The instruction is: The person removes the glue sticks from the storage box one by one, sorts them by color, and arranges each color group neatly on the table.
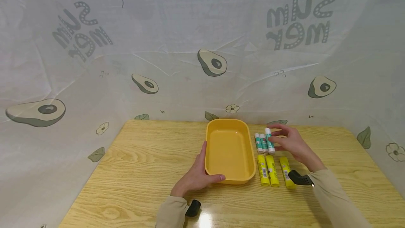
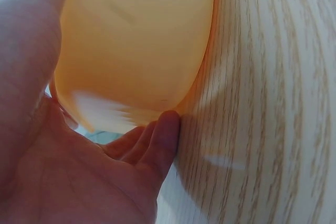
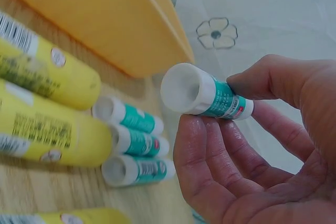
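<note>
My right hand (image 1: 289, 143) pinches a small white-and-green glue stick (image 3: 207, 93) between thumb and fingers, raised off the table. Three like it lie side by side beneath, one being the nearest small glue stick (image 3: 139, 170); in the head view the held one seems to cover part of this row. Closer to me lie three larger yellow glue sticks, two together and the right yellow glue stick (image 1: 286, 171) apart. My left hand (image 1: 197, 173) holds the near left corner of an orange plastic tray (image 1: 229, 150), thumb along its front edge. Nothing lies inside the tray.
A wooden table (image 1: 152, 164) carries everything, the tray standing left of the glue sticks. A pale printed sheet (image 1: 177, 90) hangs behind the table's far edge and along both sides. Black wrist devices sit at both sleeves, such as the right wrist device (image 1: 300, 178).
</note>
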`<state>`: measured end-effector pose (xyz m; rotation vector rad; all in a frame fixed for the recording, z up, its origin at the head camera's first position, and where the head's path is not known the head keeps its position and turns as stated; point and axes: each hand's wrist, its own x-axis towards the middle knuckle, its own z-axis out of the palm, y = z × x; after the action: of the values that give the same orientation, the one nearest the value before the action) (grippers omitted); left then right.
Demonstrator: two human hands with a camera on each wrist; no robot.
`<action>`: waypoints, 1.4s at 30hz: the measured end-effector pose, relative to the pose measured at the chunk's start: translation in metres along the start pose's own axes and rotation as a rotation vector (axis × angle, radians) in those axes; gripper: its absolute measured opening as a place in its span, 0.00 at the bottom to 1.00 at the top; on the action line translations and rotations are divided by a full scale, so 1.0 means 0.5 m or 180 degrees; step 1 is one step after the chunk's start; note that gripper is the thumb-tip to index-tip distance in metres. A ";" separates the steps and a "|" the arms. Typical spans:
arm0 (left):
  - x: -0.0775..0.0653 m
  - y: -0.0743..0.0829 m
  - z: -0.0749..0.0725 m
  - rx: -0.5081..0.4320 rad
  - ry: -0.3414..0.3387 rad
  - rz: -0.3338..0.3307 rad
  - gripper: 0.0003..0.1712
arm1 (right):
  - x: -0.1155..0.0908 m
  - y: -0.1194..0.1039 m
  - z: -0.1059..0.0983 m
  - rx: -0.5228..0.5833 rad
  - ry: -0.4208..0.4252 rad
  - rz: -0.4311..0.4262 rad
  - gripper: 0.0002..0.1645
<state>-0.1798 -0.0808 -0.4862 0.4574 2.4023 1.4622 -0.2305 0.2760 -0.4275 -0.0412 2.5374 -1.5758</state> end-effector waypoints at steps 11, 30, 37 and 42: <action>-0.003 -0.001 -0.002 -0.0007 -0.0015 0.0013 0.78 | 0.000 0.032 -0.017 -0.0003 0.0092 0.0115 0.35; -0.002 -0.002 0.001 -0.0043 -0.0007 -0.0004 0.77 | 0.020 0.075 -0.037 -0.0140 0.0043 0.0275 0.37; -0.001 -0.002 0.000 0.0001 0.0001 -0.0009 0.77 | 0.028 0.088 -0.040 -0.0190 0.0007 0.0339 0.35; -0.001 -0.002 0.000 -0.0032 0.0001 0.0010 0.78 | 0.035 0.096 -0.040 -0.0231 -0.0002 0.0377 0.36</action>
<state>-0.1797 -0.0815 -0.4870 0.4589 2.3944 1.4752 -0.2478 0.3132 -0.4635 0.0983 2.5446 -1.4400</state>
